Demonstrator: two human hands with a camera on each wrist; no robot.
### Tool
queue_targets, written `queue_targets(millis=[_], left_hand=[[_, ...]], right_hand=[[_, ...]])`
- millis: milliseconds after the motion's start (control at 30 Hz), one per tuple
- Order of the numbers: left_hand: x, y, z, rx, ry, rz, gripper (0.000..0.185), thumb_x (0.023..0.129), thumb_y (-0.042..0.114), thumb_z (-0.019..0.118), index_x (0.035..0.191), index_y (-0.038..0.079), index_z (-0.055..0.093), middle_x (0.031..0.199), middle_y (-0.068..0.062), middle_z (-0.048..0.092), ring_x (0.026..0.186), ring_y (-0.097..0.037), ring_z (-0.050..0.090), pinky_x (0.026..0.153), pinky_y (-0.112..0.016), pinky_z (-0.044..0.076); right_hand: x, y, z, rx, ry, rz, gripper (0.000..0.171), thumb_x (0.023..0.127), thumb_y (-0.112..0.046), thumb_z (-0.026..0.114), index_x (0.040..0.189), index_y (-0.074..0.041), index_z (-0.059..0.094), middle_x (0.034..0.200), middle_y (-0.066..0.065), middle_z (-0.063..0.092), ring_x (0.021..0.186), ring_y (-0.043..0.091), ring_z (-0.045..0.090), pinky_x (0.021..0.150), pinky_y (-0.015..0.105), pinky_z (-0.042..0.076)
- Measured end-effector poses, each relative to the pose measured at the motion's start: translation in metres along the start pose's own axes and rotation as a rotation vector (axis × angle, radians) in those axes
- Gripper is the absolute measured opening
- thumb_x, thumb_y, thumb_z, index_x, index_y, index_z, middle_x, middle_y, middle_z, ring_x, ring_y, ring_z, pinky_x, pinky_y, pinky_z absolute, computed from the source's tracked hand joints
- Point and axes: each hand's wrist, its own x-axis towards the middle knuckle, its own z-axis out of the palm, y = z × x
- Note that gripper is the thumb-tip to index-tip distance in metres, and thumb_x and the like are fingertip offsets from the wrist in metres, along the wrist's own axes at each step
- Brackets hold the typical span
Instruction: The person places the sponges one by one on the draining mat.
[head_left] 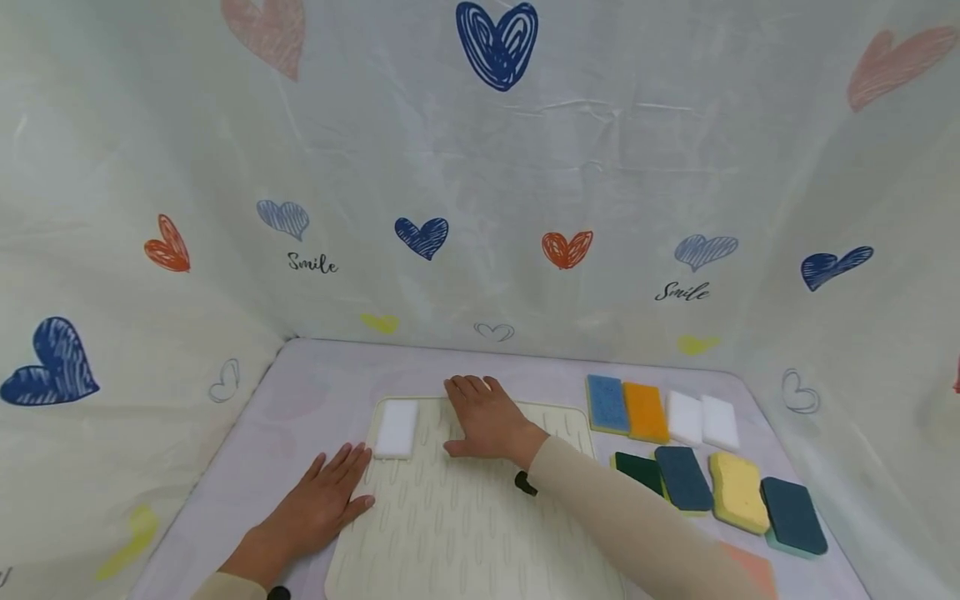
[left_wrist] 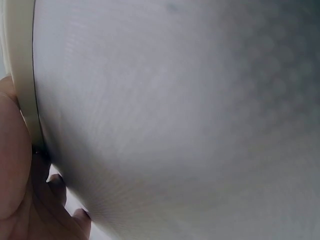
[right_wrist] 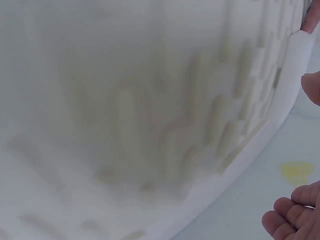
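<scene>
The left hand [head_left: 318, 507] lies with fingers straight, grasping nothing, at the left edge of the cream ribbed mat [head_left: 450, 533]; the white block sponge [head_left: 396, 429] lies flat on the mat's far left corner; it should be very light, soft and easily torn, so a gentle pinch on its long sides would suit; the mat, likely rubbery, should bend yet resist sliding, best taken by its rim; the right hand [head_left: 487, 421], fingers extended, holding nothing, is over the mat's far part, contact unclear.
</scene>
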Motion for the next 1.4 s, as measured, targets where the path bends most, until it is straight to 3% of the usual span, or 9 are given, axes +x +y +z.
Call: queue_targets(millis=[467, 800, 1000, 1400], left_hand=[[0.0, 0.0, 0.003, -0.008, 0.003, -0.008, 0.075, 0.108, 0.05, 0.055, 0.16, -0.002, 0.041, 0.166, -0.021, 0.04, 0.155, -0.043, 0.036, 0.122, -0.069, 0.029], [-0.001, 0.004, 0.0, -0.005, 0.028, 0.005, 0.072, 0.108, 0.048, 0.057, 0.159, -0.001, 0.044, 0.165, -0.02, 0.043, 0.153, -0.042, 0.039, 0.12, -0.069, 0.033], [-0.003, -0.002, 0.004, 0.022, 0.079, 0.024, 0.071, 0.106, 0.047, 0.06, 0.156, -0.001, 0.047, 0.163, -0.02, 0.047, 0.151, -0.043, 0.044, 0.117, -0.068, 0.036], [0.0, -0.002, 0.005, -0.01, 0.046, 0.006, 0.073, 0.106, 0.049, 0.059, 0.158, -0.001, 0.045, 0.164, -0.019, 0.044, 0.153, -0.043, 0.04, 0.12, -0.069, 0.032]], right_hand=[[-0.084, 0.115, 0.002, -0.124, 0.084, 0.089, 0.1, 0.09, -0.062, 0.075, 0.161, 0.0, 0.039, 0.162, 0.018, 0.046, 0.147, 0.036, 0.046, 0.123, 0.063, 0.033], [-0.134, 0.187, -0.005, -0.164, 0.017, 0.217, 0.104, 0.087, -0.06, 0.079, 0.158, 0.004, 0.04, 0.16, 0.022, 0.046, 0.148, 0.041, 0.044, 0.122, 0.07, 0.03], [-0.148, 0.208, 0.005, -0.187, -0.044, 0.219, 0.106, 0.085, -0.064, 0.078, 0.158, 0.003, 0.041, 0.159, 0.022, 0.048, 0.147, 0.041, 0.045, 0.121, 0.071, 0.031], [-0.155, 0.218, 0.018, -0.235, -0.039, 0.198, 0.108, 0.083, -0.066, 0.08, 0.157, 0.003, 0.043, 0.157, 0.022, 0.05, 0.144, 0.041, 0.048, 0.12, 0.07, 0.034]])
